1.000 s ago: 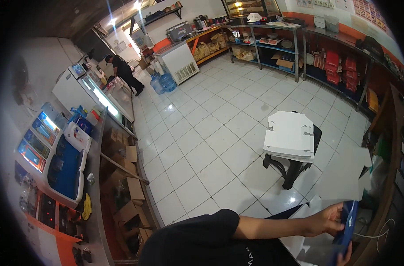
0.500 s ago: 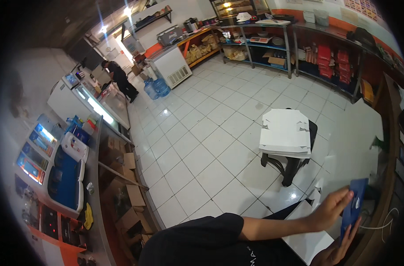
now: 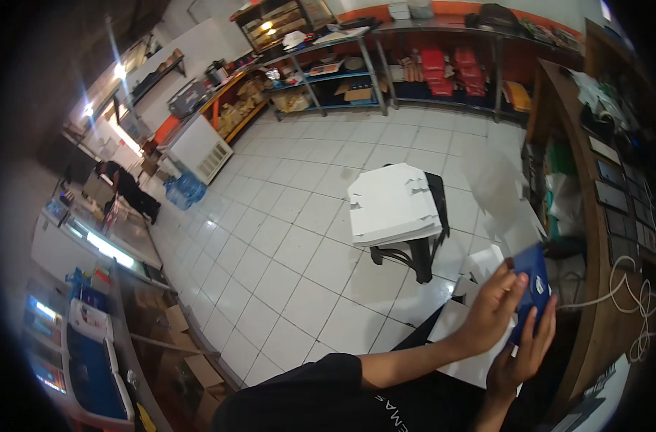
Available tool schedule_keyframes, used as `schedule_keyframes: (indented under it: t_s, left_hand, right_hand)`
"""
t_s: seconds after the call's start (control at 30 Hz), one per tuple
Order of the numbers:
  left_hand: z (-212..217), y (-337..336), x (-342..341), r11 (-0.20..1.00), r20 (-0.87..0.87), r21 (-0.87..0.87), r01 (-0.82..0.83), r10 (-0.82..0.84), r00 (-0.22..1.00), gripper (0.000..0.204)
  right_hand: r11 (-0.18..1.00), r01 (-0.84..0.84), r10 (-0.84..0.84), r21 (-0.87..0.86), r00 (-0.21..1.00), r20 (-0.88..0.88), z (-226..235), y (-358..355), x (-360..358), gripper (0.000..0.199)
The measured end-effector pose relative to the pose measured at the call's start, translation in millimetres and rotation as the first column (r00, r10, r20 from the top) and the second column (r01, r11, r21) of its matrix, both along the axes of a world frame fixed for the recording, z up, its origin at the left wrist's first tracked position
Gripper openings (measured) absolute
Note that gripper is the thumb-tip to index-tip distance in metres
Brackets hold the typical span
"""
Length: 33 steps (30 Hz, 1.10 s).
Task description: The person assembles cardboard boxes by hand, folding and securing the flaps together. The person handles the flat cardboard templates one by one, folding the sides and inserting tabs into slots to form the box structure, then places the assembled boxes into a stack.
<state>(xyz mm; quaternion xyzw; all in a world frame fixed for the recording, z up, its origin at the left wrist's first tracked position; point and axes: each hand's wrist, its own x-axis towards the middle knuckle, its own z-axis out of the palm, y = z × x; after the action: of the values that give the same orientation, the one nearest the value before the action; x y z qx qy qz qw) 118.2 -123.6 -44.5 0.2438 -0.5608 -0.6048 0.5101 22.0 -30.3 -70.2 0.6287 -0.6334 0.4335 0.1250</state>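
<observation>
A flat blue rectangular piece [image 3: 534, 281] with a small white mark is held up at my lower right; its exact kind is unclear. My left hand [image 3: 492, 309] pinches its left edge. Lower down, my right hand [image 3: 523, 358] grips it, fingers lying against its face. Beneath both hands, folded white cardboard [image 3: 454, 327] rests at my lap. A stack of flat white box blanks [image 3: 392, 201] with notched edges lies on a black stool [image 3: 420, 263] in front of me.
On my right is a wooden counter [image 3: 583, 288] with several phone-like dark slabs and a white cable [image 3: 619, 281]. Metal shelves [image 3: 385, 72] stand along the far wall. Blue water jugs [image 3: 185, 189] and a person in dark clothes [image 3: 126, 189] are at far left.
My view has turned right, so the room has shifted left and more of the wooden counter shows. Both hands still hold the blue piece, now lower left of its earlier upper position.
</observation>
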Motion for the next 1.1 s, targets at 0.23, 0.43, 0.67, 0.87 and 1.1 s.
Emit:
schedule_keyframes:
  t_s: [0.23, 0.43, 0.67, 0.87, 1.1]
  left_hand:
    - [-5.3, 19.4, -2.9, 0.995, -0.144, 0.096, -0.005, 0.019, 0.989, 0.032]
    - [-9.1, 35.2, -12.1, 0.998, 0.094, 0.055, -0.001, -0.004, 0.996, 0.033]
    - [4.5, 16.2, 16.9, 0.947, 0.312, -0.019, 0.32, -0.298, 0.902, 0.028]
    - [49.3, 5.8, 38.3, 0.518, 0.832, -0.189, 0.834, -0.367, 0.417, 0.091]
    - [20.2, -27.5, 46.1, 0.146, 0.929, -0.369, 0.918, 0.065, 0.364, 0.043]
  right_hand:
    - [0.995, -0.086, 0.09, 0.04, 0.99, -0.11, 4.7, -3.2, -14.8, 0.039]
    - [0.998, 0.061, -0.06, -0.005, 0.998, 0.034, 11.1, -17.9, -6.0, 0.042]
    - [0.999, -0.019, 0.013, 0.032, 0.985, 0.173, 27.1, -5.7, -13.7, 0.051]
    - [0.988, 0.111, -0.151, 0.106, 0.596, 0.788, -8.2, 5.4, -82.6, 0.036]
    - [0.96, 0.057, -0.25, 0.275, 0.62, 0.744, -26.4, 22.7, -121.6, 0.043]
